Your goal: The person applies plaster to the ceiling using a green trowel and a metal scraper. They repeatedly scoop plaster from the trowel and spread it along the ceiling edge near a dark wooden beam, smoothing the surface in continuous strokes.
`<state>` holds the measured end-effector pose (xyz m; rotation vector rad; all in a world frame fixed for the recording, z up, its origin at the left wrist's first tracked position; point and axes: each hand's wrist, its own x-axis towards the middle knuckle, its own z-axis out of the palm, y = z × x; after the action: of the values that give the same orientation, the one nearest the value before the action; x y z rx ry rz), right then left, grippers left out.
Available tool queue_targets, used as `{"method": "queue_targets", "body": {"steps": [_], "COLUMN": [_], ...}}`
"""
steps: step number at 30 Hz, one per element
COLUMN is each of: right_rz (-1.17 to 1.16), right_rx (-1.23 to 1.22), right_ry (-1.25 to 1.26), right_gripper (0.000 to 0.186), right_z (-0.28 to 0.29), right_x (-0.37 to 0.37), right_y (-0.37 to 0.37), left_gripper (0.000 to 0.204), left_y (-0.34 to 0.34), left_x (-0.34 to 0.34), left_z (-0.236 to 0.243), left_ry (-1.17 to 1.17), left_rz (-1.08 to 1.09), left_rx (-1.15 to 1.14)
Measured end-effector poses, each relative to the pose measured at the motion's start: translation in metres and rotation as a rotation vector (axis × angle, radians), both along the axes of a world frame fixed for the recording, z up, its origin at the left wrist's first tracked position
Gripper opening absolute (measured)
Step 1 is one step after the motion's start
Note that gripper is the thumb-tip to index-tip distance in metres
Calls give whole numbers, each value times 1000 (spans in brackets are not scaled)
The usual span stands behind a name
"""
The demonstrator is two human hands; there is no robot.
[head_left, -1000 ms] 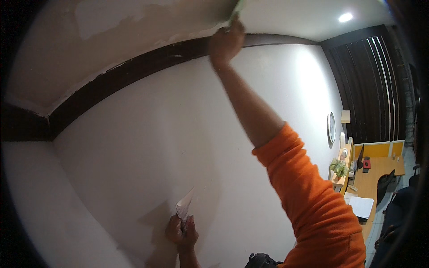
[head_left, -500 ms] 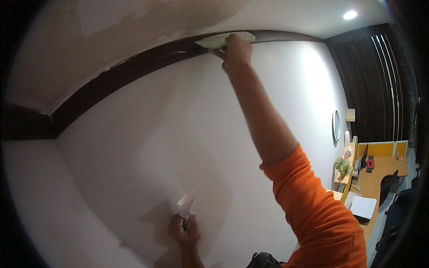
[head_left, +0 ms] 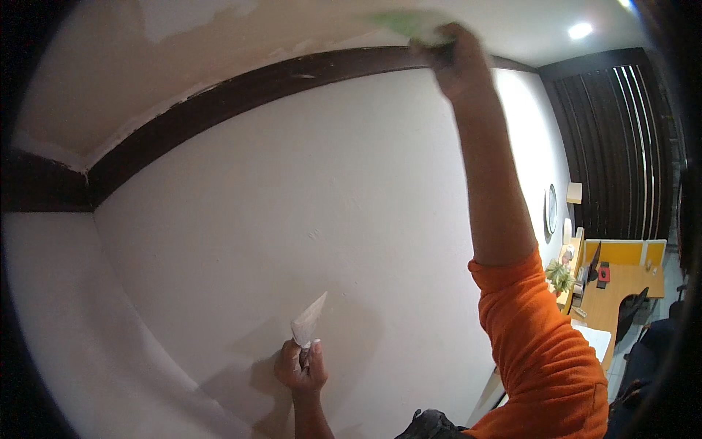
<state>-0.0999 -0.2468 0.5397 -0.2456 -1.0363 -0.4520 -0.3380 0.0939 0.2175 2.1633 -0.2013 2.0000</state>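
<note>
Low in front of the white wall point(head_left: 380, 219), my left hand point(head_left: 301, 369) is closed around the handle of a putty knife point(head_left: 308, 322). Its blade is tilted up to the right and smeared with white filler. My right arm, in an orange sleeve, reaches high up. At its end my right hand point(head_left: 466, 66) grips a pale green flat spreader point(head_left: 409, 23), blurred by motion. The spreader is over the ceiling point(head_left: 292, 22), just above the dark brown trim point(head_left: 248, 86); whether it touches cannot be made out.
Patchy, uneven plaster marks the ceiling at the upper left. To the right are dark vertical blinds point(head_left: 599, 146), a round mirror point(head_left: 551, 210), a potted plant point(head_left: 559, 276) and a wooden desk point(head_left: 603, 314). A black chair point(head_left: 630, 314) stands beside the desk.
My right hand has moved up and to the right, taking the green spreader off the dark trim to the ceiling. My left hand with the putty knife has hardly moved.
</note>
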Motion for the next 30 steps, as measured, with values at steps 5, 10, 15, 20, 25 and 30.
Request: {"method": "queue_targets", "body": {"steps": [5,10,15,20,25,30], "right_rz": [36,-38,-832,-1066,79,-458], "right_rx": [-159,-108,-54,-231,-132,-370], "right_ry": [67,-6,-222,-76,35,-109], "right_gripper": [30,38,27,39,37,41], "right_z": [28,86,72,-1,29,81], "right_x": [49,59,-16,-14,-9,11], "right_y": [71,73,26,1,72,106], "left_gripper": [19,18,17,16,16,16], "left_y": [-1,0,0,-3,-4,-1], "left_x": [-1,4,-4,0,-4,3], "left_z": [5,5,8,8,14,11], "left_ry": [7,36,-54,-37,37,14], "left_rz": [20,50,48,31,-22,-19], "left_rx": [22,36,87,54,0,35]}}
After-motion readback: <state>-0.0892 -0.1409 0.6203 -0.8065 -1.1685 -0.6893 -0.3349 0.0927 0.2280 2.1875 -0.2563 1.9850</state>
